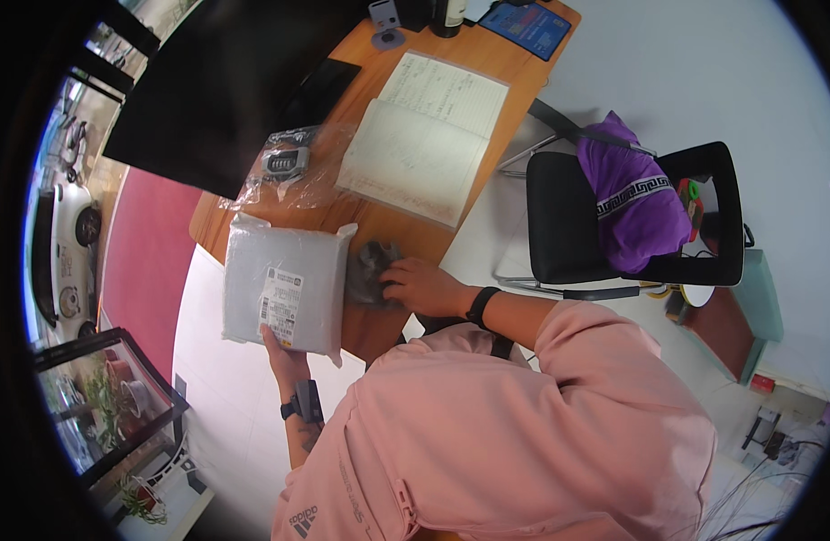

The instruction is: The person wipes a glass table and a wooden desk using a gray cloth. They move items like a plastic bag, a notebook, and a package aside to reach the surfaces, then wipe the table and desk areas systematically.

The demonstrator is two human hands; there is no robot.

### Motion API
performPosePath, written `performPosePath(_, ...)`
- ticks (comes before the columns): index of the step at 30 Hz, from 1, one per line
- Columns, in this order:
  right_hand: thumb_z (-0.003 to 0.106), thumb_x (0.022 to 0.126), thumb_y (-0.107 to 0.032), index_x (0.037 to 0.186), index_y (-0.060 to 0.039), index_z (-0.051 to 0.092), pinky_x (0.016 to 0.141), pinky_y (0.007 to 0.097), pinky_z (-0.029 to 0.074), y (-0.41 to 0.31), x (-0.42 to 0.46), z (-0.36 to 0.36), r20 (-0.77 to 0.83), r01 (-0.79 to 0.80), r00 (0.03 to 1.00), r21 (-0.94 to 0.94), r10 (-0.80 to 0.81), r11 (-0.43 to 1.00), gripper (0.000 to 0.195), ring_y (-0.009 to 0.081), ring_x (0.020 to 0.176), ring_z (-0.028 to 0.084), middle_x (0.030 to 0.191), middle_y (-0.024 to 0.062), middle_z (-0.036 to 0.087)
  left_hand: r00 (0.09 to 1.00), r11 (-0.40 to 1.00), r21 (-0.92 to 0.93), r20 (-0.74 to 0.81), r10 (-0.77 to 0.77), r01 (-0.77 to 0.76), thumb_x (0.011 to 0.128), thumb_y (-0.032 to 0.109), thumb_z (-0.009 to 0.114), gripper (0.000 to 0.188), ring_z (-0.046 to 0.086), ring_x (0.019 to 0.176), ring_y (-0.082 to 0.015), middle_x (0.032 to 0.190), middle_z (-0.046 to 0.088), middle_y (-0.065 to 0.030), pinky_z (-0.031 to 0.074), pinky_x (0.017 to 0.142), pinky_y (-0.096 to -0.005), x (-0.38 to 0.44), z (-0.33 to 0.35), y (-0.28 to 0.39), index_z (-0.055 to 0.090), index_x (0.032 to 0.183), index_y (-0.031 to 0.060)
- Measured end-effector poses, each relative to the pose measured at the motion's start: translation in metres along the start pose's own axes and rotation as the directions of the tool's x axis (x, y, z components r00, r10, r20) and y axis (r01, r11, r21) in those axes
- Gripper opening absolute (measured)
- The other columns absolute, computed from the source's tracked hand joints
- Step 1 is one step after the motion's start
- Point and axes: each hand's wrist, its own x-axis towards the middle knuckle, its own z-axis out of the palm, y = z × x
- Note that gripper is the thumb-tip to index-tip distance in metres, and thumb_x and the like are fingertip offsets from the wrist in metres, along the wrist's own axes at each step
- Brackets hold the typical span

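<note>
With its thumb over the shipping label, my left hand holds a flat grey-white plastic mailer parcel by its lower edge, at the wooden desk's near left end. My right hand rests its fingertips on a dark item in a clear plastic bag, just right of the parcel; whether they grip it I cannot tell. Beyond the parcel, a grey combination lock lies in clear plastic film. An open notebook with handwriting spreads across the middle of the desk.
A large black monitor stands along the desk's left side. At the far end are a bottle, a small stand and a blue printed mat. A black chair with a purple cushion stands to the right.
</note>
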Motion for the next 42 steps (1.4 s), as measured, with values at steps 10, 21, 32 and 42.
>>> performPosePath(10,0.065,0.078,-0.009,0.093,-0.0107,0.066,0.095,0.0425,0.048,-0.020,-0.023,0.013,0.002,0.022,1.000,0.021,-0.022,1.000,0.015,0.0297,0.108,0.058,0.113,0.0058,0.062,0.999,0.995,0.092,0.021,-0.034,0.032,0.105,0.059,0.045,0.072,0.045,0.142,-0.0259,0.158,0.043,-0.0078,0.039,0.115,-0.0463,-0.014,0.002,-0.019,0.033,0.158,0.0131)
performPosePath(21,0.064,0.079,-0.009,0.098,-0.0100,0.066,0.092,0.0436,0.048,-0.026,-0.045,0.008,-0.015,-0.193,0.981,0.010,0.193,0.981,0.020,0.0322,0.106,0.057,0.109,0.0085,0.060,0.981,0.931,0.348,-0.110,0.157,-0.110,0.104,0.058,0.045,0.081,0.036,0.146,-0.0275,0.162,0.034,-0.0139,0.033,0.117,-0.0460,0.001,-0.030,-0.032,0.019,0.161,0.0063)
performPosePath(32,0.058,0.090,-0.003,0.109,-0.0089,0.065,0.075,0.0352,0.051,0.058,-0.116,-0.108,-0.336,-0.512,0.617,0.515,0.712,0.687,0.021,0.0234,0.086,0.063,0.096,0.0076,0.062,0.589,0.311,0.840,0.013,0.808,-0.444,0.104,0.021,0.053,0.058,0.029,0.147,-0.0358,0.158,0.026,-0.0243,0.029,0.119,-0.0493,-0.046,0.054,0.045,0.033,0.154,-0.0011)
performPosePath(42,0.057,0.102,-0.009,0.116,-0.0052,0.061,0.073,0.0242,0.048,0.205,-0.131,-0.230,-0.361,-0.248,0.542,0.794,0.759,0.555,0.015,0.0056,0.083,0.058,0.097,-0.0013,0.064,0.493,-0.024,0.740,0.471,0.731,-0.672,0.093,0.011,0.061,0.053,0.032,0.146,-0.0429,0.154,0.037,-0.0262,0.025,0.120,-0.0519,-0.034,0.272,-0.044,0.048,0.142,-0.0026)
